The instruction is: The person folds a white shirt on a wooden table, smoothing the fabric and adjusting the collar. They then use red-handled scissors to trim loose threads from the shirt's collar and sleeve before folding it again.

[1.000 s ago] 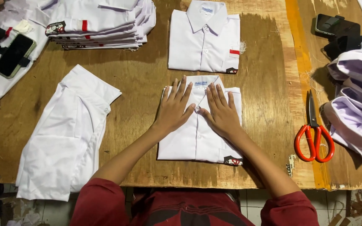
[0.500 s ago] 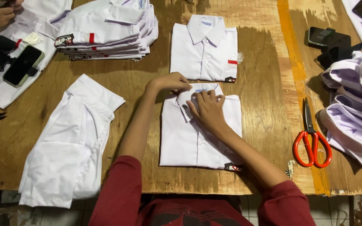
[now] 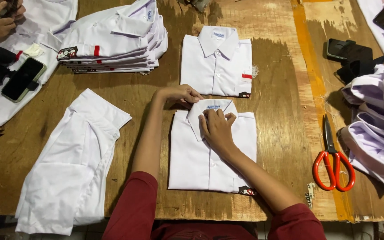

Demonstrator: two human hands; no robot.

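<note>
- Your right hand point(image 3: 217, 129) lay flat, fingers spread, pressing the collar of the folded white shirt point(image 3: 212, 151); your left hand point(image 3: 181, 94) pinched the collar's far edge.
- Shirt lay left of the red scissors point(image 3: 333, 160); judged light, limp, best held at the collar.

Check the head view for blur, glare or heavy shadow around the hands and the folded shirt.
Head view: sharp and evenly lit, no motion blur on the left hand or right hand; the white folded shirt is bright but keeps its creases; soft shadows fall left of the shirt and beside the red-handled scissors on the wooden table; slight wide-angle bending at the edges.
</note>
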